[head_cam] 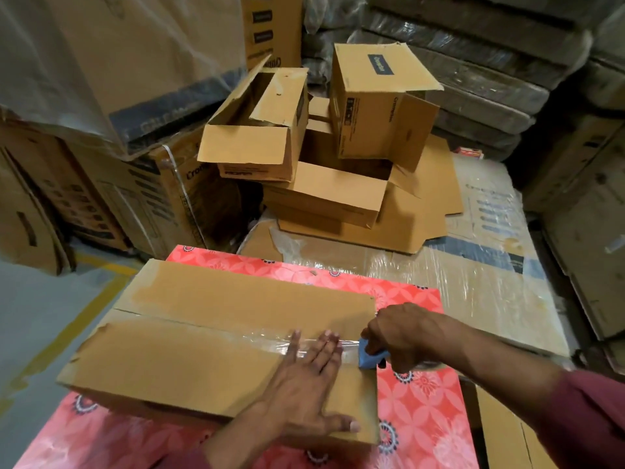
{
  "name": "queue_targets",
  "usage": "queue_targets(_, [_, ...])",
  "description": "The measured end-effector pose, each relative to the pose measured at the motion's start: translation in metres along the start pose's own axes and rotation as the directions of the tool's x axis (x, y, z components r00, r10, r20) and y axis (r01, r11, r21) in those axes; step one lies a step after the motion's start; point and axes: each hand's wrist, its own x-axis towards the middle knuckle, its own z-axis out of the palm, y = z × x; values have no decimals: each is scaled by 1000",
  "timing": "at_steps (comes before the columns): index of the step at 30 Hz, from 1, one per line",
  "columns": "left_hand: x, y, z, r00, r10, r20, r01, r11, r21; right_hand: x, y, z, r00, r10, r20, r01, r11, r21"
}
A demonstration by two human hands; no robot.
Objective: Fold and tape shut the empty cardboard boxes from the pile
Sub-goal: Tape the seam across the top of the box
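A long brown cardboard box lies with its flaps folded shut on a table covered by a red patterned cloth. Clear tape runs along part of the centre seam at the box's right end. My left hand presses flat on the box top beside the tape, fingers straight. My right hand grips a blue tape dispenser at the right end of the seam. Behind the table sits a pile of open empty cardboard boxes.
Flattened cardboard sheets lie under the pile on plastic-wrapped goods. Stacked cartons stand at the left and right. Wrapped grey bundles fill the back. Grey floor with yellow lines shows at the left.
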Motion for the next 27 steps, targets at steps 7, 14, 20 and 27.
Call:
queue_targets(7, [32,31,24,999,18,-31,-20,998,-65,-17,5,10,996,87,-11,-85,988,128])
queue_targets(14, [24,41,12,999,-26,-24,25,997,-70,-36,23,17,998,38,43,-44,986,162])
queue_targets(20, [26,40,17,999,-36,-10,36,999,1,-69,35,36,987,150,60,-158,975,159])
queue_targets(27, [28,39,17,1000,-19,-11,20,997,69,-51,28,58,984,175,-18,-168,968,184])
